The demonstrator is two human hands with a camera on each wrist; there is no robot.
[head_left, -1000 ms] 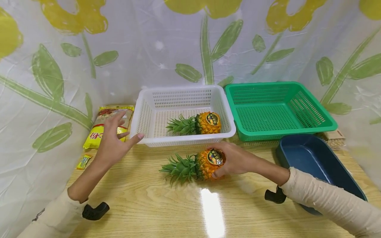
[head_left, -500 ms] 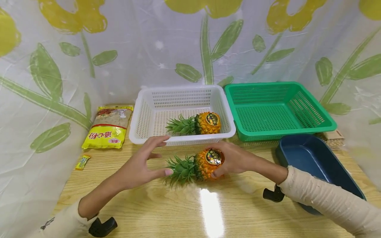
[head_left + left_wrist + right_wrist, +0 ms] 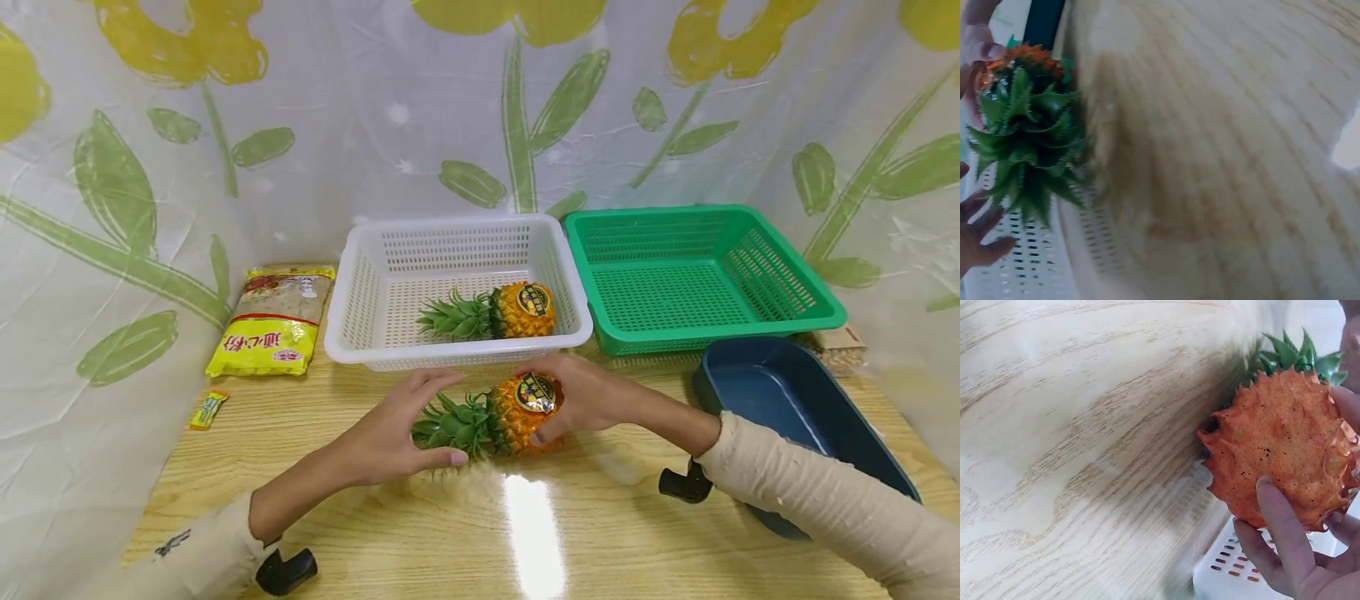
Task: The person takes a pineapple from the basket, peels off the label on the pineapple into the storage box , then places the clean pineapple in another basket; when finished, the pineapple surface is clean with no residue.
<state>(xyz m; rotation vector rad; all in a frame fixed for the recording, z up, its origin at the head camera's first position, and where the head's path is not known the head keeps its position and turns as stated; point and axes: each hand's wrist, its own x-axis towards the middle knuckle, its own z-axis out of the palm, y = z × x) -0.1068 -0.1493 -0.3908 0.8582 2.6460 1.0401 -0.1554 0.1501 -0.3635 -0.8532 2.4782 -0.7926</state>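
Observation:
A small pineapple (image 3: pixel 510 425) with a round black label lies on its side in front of the white basket (image 3: pixel 390 354), its leaves pointing left. My right hand (image 3: pixel 592 396) grips its orange body from the right. In the right wrist view the thumb presses on the spiky base (image 3: pixel 1272 444) and the other fingers curl around it. My left hand (image 3: pixel 397 429) is at the leafy crown (image 3: pixel 453 425), thumb and fingers spread on either side of it. The left wrist view has the left fingers (image 3: pixel 979 231) beside the leaf tips. A second pineapple (image 3: pixel 525 310) lies inside the white basket.
A green basket (image 3: pixel 720 333) stands right of the white one. Near the right forearm is a dark blue bin (image 3: pixel 776 392), with a bag (image 3: pixel 843 350) behind it. A yellow food bag (image 3: pixel 273 325) and a small yellow packet (image 3: pixel 207 411) lie at the left.
My left hand has moved right and toward me, from beside the yellow bag to the crown of the front pineapple. The right hand keeps its grip and has hardly moved.

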